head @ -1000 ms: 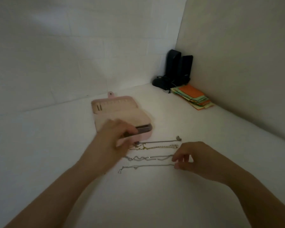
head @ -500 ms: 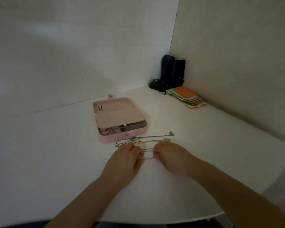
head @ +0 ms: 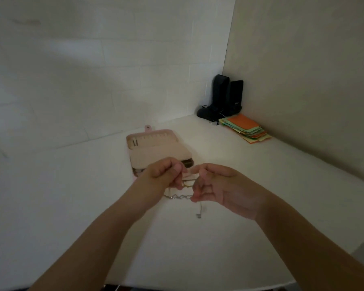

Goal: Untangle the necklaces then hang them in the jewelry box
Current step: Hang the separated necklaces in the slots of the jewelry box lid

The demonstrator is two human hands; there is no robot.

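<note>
A pink jewelry box point(head: 156, 143) lies open on the white table point(head: 72, 196), a row of hooks along its far edge. My left hand point(head: 164, 175) and my right hand point(head: 216, 185) are raised close together in front of the box, each pinching one thin silver necklace point(head: 200, 208). Its loose end with a small clasp dangles below my right fingers. A gold chain point(head: 187, 183) and a wavy silver chain point(head: 180, 196) show between and under my hands; whether they lie flat on the table I cannot tell. Other chains are hidden.
Two black speakers point(head: 225, 97) stand in the far corner, with a stack of orange and green papers point(head: 246, 129) beside them. Walls close the table off at the back and right. The table's rounded front edge point(head: 198, 284) runs near my forearms.
Both hands have lifted off the table with one silver necklace pinched between them and now hover in front of the box. The view has tilted up a little.
</note>
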